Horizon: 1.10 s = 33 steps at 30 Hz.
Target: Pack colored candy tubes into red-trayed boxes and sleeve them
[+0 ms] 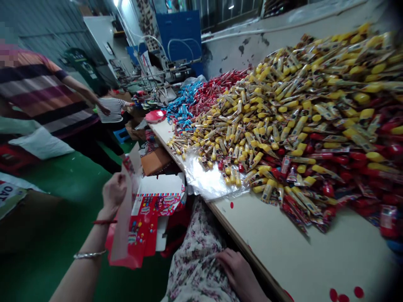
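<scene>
My left hand (113, 193) is closed round the edge of a flattened printed carton (121, 235) and holds it up on its side, pale inner face showing. Beside it lies a stack of flattened red cartons (147, 222) with white flaps, printed with coloured pictures. My right hand (234, 266) rests on the floral skirt (198, 256) over my lap, fingers laid out on the cloth and holding nothing visible. Close to that hand runs the edge of the pale table (252, 235). Clear plastic bags (208, 178) lie on the table's near side.
A big heap of yellow-capped wrapped pieces (267, 113) covers much of the table, with red (220, 86) and blue ones (184, 102) among or behind them. A person in a striped shirt (44, 92) stands at left; another person (111, 111) sits farther back. A brown box (155, 161) is below the table.
</scene>
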Each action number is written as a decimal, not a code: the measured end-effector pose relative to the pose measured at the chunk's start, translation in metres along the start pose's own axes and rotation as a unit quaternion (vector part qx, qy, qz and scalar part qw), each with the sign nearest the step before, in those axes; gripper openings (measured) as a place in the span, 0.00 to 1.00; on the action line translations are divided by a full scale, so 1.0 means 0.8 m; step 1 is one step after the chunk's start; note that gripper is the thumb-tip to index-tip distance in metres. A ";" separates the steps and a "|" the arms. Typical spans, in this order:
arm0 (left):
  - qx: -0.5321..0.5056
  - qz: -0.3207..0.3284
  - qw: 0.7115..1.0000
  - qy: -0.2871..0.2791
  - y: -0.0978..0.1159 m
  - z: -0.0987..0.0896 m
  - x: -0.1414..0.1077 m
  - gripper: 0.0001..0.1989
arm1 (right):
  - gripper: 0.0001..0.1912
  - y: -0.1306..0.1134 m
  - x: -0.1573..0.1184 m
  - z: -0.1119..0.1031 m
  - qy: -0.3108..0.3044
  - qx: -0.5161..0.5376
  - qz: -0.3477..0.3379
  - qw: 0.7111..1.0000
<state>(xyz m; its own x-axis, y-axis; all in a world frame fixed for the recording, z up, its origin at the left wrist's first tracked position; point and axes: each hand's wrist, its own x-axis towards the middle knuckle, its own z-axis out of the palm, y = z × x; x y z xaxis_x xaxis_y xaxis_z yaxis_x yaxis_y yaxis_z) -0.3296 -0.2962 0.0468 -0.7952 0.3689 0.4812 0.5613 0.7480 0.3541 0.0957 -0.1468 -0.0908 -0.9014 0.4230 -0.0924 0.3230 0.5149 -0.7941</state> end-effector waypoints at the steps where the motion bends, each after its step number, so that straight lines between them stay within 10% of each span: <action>1: 0.012 0.003 0.999 0.048 0.007 -0.023 0.012 0.07 | 0.15 0.003 0.001 -0.003 0.006 0.013 0.000 1.000; 5: -0.024 -0.018 0.986 0.166 0.057 -0.100 0.032 0.05 | 0.17 -0.002 0.022 -0.029 0.043 0.074 -0.050 0.995; 10: -0.265 -0.017 0.962 0.063 0.143 -0.122 0.000 0.10 | 0.23 -0.065 0.082 -0.098 0.193 0.066 -0.152 0.967; 16: -0.441 0.042 0.884 -0.151 0.228 -0.066 -0.043 0.15 | 0.34 -0.114 0.136 -0.177 0.326 0.098 -0.123 0.932; 23: -0.538 0.077 0.777 -0.319 0.302 0.053 -0.083 0.29 | 0.25 -0.054 0.101 -0.177 0.438 0.188 0.033 0.878; 29: -0.430 0.160 0.855 -0.242 0.333 0.112 -0.096 0.23 | 0.13 -0.045 0.057 -0.159 0.558 0.141 0.012 0.817; 33: -0.377 0.191 0.884 -0.201 0.321 0.105 -0.083 0.22 | 0.11 -0.069 0.029 -0.159 0.472 0.371 -0.048 0.798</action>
<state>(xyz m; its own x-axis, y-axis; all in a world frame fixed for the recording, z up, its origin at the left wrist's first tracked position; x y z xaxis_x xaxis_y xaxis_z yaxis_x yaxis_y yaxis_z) -0.1516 -0.0823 0.0387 -0.4463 0.7947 0.4113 0.6796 0.0019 0.7336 0.0936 -0.0703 0.0274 -0.1787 0.9621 0.2062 -0.3108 0.1436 -0.9396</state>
